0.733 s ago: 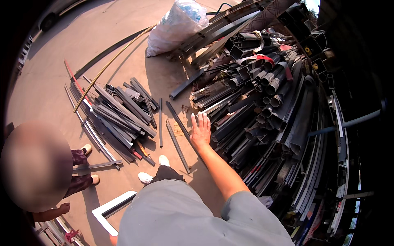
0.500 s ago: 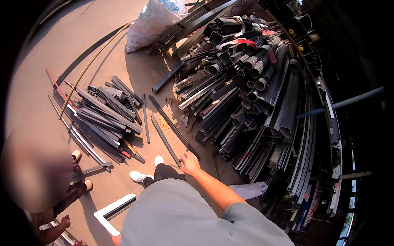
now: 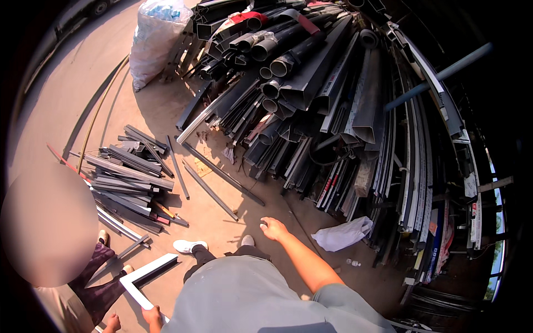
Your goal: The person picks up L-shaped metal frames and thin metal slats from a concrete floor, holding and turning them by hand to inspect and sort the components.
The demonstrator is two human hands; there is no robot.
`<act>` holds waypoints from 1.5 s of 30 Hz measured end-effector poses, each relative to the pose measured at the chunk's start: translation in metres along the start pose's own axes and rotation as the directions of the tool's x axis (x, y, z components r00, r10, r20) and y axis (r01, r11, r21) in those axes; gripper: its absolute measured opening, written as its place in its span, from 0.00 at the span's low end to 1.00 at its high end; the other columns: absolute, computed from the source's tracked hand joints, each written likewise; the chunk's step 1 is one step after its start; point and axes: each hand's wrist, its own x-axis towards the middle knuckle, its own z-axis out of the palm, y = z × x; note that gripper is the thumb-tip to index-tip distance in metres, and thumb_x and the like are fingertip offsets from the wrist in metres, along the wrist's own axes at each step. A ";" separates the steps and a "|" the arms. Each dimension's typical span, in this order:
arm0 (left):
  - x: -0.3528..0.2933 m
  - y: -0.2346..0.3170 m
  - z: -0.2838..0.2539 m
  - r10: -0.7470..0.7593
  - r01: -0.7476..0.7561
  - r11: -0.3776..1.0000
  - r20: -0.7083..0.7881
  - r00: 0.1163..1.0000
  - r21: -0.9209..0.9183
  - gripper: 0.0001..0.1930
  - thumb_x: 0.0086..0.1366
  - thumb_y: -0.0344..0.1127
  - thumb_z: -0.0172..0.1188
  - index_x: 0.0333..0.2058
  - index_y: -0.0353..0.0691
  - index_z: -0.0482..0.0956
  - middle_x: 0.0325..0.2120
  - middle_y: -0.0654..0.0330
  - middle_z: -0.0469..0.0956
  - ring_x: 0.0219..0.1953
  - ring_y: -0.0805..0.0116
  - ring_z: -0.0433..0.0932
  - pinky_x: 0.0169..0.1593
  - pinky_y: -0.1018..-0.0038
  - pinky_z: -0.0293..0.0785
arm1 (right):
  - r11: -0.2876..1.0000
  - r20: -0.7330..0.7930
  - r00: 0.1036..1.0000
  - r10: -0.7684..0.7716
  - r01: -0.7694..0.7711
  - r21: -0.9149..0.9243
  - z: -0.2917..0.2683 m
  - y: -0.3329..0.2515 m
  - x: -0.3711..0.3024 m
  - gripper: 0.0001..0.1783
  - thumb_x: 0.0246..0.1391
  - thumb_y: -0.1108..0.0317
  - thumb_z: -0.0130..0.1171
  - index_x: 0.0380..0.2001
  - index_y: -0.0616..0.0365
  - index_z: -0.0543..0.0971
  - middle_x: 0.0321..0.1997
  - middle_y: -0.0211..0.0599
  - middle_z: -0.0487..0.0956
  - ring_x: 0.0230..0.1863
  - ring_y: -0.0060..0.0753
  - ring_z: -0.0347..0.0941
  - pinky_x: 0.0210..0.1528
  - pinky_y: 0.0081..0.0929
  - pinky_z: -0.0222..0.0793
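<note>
My left hand (image 3: pixel 151 316), low in the view, is closed round one arm of a white L-shaped frame corner piece (image 3: pixel 133 282). The other arm of that piece points away from me to the right, dark along its inner side. My right hand (image 3: pixel 273 228) is stretched out ahead over the floor with nothing in it, its fingers partly spread. Nearest to it are a thin grey metal strip (image 3: pixel 211 190) and a longer dark profile (image 3: pixel 226 176), both lying on the ground just beyond the fingertips.
A heap of cut profiles (image 3: pixel 130 177) lies at left. Big stacked pipes and box sections (image 3: pixel 311 83) fill the right, ends jutting toward me. A blue pole (image 3: pixel 438 77) sticks out there. A white bag (image 3: pixel 341 233) lies at right; a full sack (image 3: pixel 158 44) stands behind. Another person (image 3: pixel 61 302) is close at left.
My view has turned right and I have stepped forward. My right hand has come away from the grey strip's end. The white corner piece has risen further into view with my left hand.
</note>
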 end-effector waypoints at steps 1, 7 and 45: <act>0.026 -0.019 0.014 0.017 -0.018 1.000 0.045 0.999 0.010 0.38 0.45 0.28 0.70 0.60 0.35 0.73 0.45 0.49 0.84 0.47 0.51 0.84 0.54 0.60 0.78 | 0.998 -0.022 0.999 -0.038 0.039 0.052 0.003 0.020 -0.004 0.27 0.66 0.52 0.55 0.63 0.51 0.76 0.66 0.43 0.77 0.68 0.48 0.72 0.69 0.43 0.68; 0.017 -0.027 0.053 0.087 -0.086 0.973 -0.002 0.996 -0.214 0.35 0.47 0.26 0.68 0.58 0.34 0.73 0.41 0.54 0.83 0.41 0.58 0.83 0.48 0.63 0.80 | 0.999 0.124 0.992 0.016 -0.020 0.035 0.021 0.159 -0.039 0.28 0.67 0.50 0.55 0.66 0.48 0.75 0.67 0.43 0.77 0.67 0.48 0.73 0.69 0.42 0.68; -0.144 0.042 0.191 -0.001 0.039 0.985 0.217 0.976 -0.171 0.34 0.46 0.21 0.70 0.56 0.33 0.73 0.41 0.53 0.82 0.42 0.55 0.83 0.48 0.61 0.81 | 0.923 -0.075 0.993 0.089 -0.054 0.381 -0.064 0.299 0.010 0.36 0.63 0.52 0.63 0.70 0.53 0.69 0.64 0.50 0.78 0.55 0.45 0.80 0.59 0.38 0.75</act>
